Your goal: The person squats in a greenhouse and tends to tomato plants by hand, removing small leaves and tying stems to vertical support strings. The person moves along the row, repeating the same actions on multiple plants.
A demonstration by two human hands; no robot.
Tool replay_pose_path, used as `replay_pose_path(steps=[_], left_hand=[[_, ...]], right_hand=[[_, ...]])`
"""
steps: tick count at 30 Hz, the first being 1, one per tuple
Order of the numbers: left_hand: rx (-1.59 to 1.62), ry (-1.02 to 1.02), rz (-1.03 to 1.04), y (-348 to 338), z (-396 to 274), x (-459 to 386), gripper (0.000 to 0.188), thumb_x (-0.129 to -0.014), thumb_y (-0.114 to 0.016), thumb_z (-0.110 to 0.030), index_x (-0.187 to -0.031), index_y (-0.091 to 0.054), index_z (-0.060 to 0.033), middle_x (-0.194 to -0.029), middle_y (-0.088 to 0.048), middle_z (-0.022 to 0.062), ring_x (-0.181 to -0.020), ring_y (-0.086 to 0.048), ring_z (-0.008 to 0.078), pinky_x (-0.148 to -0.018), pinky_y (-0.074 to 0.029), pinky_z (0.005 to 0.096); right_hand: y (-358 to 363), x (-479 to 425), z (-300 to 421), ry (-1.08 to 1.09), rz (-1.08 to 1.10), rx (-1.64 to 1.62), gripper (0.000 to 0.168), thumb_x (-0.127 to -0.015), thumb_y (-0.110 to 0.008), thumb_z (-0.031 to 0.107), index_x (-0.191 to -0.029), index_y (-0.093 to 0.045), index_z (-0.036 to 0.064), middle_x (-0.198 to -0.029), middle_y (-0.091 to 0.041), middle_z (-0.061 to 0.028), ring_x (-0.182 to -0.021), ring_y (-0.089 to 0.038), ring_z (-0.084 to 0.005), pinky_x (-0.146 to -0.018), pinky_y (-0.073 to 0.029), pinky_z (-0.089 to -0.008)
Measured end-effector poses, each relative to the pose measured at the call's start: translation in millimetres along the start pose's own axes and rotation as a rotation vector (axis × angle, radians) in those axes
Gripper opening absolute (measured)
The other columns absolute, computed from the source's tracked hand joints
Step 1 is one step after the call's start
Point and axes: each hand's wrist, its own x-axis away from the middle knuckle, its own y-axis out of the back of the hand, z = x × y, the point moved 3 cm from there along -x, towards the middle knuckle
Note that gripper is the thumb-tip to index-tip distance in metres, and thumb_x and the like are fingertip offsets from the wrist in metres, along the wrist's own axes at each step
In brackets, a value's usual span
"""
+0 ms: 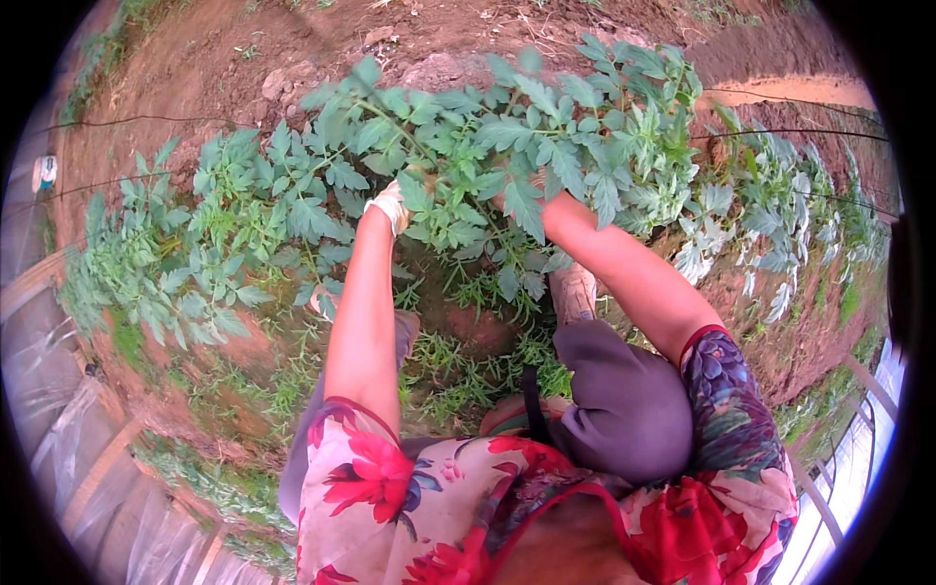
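Observation:
My left hand [393, 205], in a whitish glove, reaches among the stems of a leafy tomato plant [461, 168] in front of me. Leaves cover its fingers. My right hand [537, 186] is in the same plant from the other side, mostly hidden behind foliage, with only a little of it showing between leaves. Whether either hand grips a stem cannot be made out. One long stem [395, 124] leans up and to the left above my left hand.
More tomato plants [212, 212] continue the row to the left, and others [775, 205] to the right. Thin dark wires [790, 133] run along the row. Low weeds [468, 373] grow between my legs, near my shoe [574, 292]. Plastic sheeting [73, 409] lines the left side.

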Motion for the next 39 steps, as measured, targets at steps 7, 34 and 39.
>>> replay_pose_path(steps=[7, 34, 39], left_hand=[[0.247, 0.236, -0.006, -10.2, -16.5, -13.3, 0.04, -0.087, -0.043, -0.034, -0.124, -0.044, -0.0174, -0.122, -0.046, 0.0014, -0.104, -0.047, 0.0151, -0.084, -0.038, 0.04], [-1.273, -1.419, 0.453, 13.3, 8.8, -94.1, 0.023, -0.084, -0.046, -0.018, -0.098, -0.057, -0.0039, -0.081, -0.063, 0.006, -0.073, -0.06, 0.0148, -0.067, -0.049, 0.0289], [-0.804, -1.112, 0.694, 9.5, 17.4, -98.3, 0.021, -0.079, -0.052, -0.01, -0.1, -0.057, -0.007, -0.091, -0.06, 0.006, -0.086, -0.057, 0.018, -0.078, -0.045, 0.0302]], right_hand=[[32.1, -8.4, 25.5, 0.148, -0.06, -0.174, 0.036, -0.082, -0.049, 0.03, -0.108, -0.056, 0.006, -0.088, -0.062, -0.0123, -0.08, -0.061, -0.0243, -0.069, -0.048, -0.0362], [66.2, -36.9, 35.0, 0.308, -0.235, -0.439, 0.031, -0.079, -0.05, 0.024, -0.105, -0.055, 0.007, -0.085, -0.061, -0.0126, -0.075, -0.06, -0.0266, -0.066, -0.047, -0.0374], [66.5, -37.6, 35.7, 0.321, -0.219, -0.424, 0.031, -0.078, -0.051, 0.023, -0.104, -0.055, 0.007, -0.085, -0.061, -0.0126, -0.074, -0.059, -0.0271, -0.066, -0.047, -0.0376]])
